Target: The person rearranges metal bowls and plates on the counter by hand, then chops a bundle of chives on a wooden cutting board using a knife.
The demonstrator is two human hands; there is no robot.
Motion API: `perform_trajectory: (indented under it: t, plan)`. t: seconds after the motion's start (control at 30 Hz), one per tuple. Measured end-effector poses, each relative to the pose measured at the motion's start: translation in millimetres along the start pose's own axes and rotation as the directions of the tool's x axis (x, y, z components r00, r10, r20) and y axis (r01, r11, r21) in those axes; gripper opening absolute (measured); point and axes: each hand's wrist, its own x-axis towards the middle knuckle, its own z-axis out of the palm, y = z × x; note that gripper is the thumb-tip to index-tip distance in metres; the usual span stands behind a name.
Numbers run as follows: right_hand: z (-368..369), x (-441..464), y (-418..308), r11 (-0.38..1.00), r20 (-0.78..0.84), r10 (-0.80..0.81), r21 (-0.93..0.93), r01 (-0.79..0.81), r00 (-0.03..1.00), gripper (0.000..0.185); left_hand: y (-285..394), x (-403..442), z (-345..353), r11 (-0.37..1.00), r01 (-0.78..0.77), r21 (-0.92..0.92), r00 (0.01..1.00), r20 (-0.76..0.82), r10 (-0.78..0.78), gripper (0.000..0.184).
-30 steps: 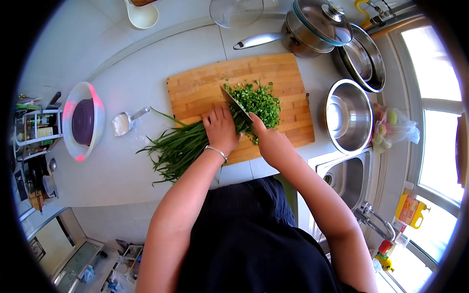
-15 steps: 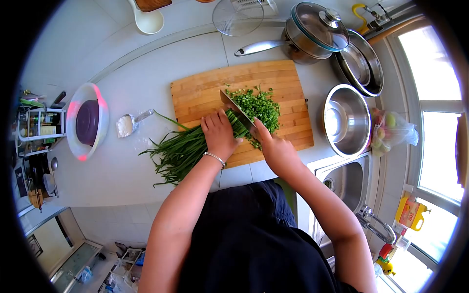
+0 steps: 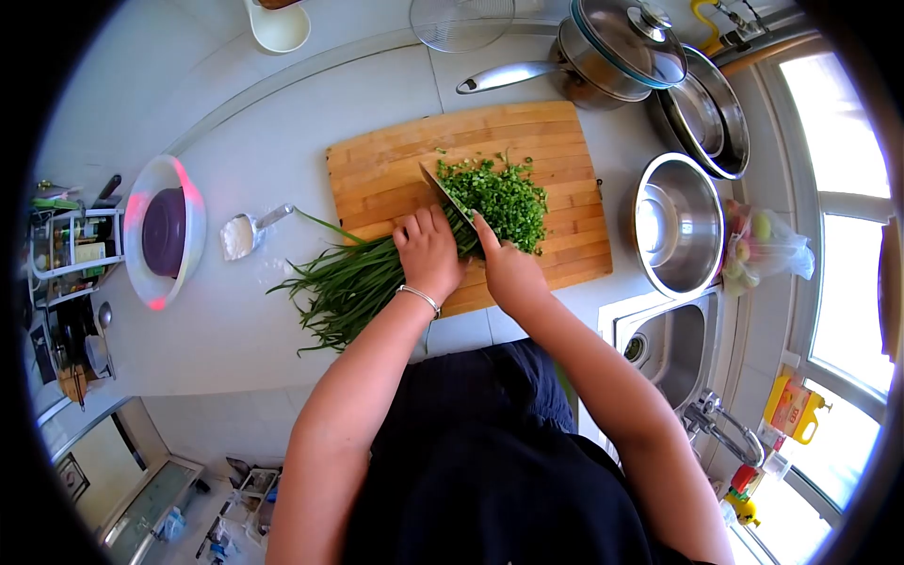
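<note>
A bundle of long garlic chives (image 3: pixel 350 287) lies across the left front of a wooden cutting board (image 3: pixel 377 179), its leafy ends hanging over onto the counter. My left hand (image 3: pixel 430 252) presses down on the bundle near its cut end, fingers bent. In my right hand (image 3: pixel 513 278) is a kitchen knife (image 3: pixel 446 193), the index finger laid along the blade. The blade is tilted and stands between my left fingertips and a heap of chopped chives (image 3: pixel 504 202). My left hand and the knife hide the cut ends of the bundle.
Right of the board stands a steel bowl (image 3: pixel 676 226), with a sink (image 3: pixel 673 353) in front of it. Behind are a lidded saucepan (image 3: pixel 603 66) and steel pans (image 3: pixel 706 113). Leftward lie a scoop of white powder (image 3: pixel 243 234) and a plastic basin (image 3: pixel 167 292) with a purple bowl (image 3: pixel 165 234).
The knife and my right hand have moved left, closer to my left fingers, and the blade stands steeper. The view has shifted slightly.
</note>
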Motion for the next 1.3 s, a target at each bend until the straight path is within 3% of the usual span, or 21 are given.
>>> perform_trajectory:
  t: [0.17, 0.27, 0.33, 0.53, 0.93, 1.3]
  plan:
    - [6, 2, 12, 0.999, -0.091, -0.02, -0.052, 0.015, 0.996, 0.08, -2, 3, -3, 1.0, -0.003, -0.014, 1.0, -0.023, 0.002, 0.101]
    - [-2, -12, 23, 0.994, -0.145, -0.062, 0.084, 0.074, 0.988, 0.076, -3, -4, -18, 0.999, -0.032, 0.018, 0.999, 0.035, 0.031, 0.117]
    - [-15, -23, 24, 0.994, -0.198, -0.075, 0.061, 0.088, 0.977, 0.072, -7, -4, -24, 0.999, -0.037, 0.01, 0.987, 0.155, 0.035, 0.129]
    - [-38, -53, 21, 0.988, -0.22, -0.109, 0.086, 0.131, 0.969, 0.067, -21, 3, -26, 0.997, -0.011, -0.076, 0.947, 0.318, 0.034, 0.139]
    - [-22, -51, 13, 0.995, -0.114, -0.07, 0.059, 0.077, 0.991, 0.072, -7, -12, -1, 0.999, 0.017, 0.049, 0.996, 0.082, -0.021, 0.116]
    - [-6, -8, -3, 1.0, 0.045, 0.001, -0.016, 0.0, 0.999, 0.078, 0, -8, 0, 0.998, 0.053, 0.033, 0.997, 0.051, -0.054, 0.095]
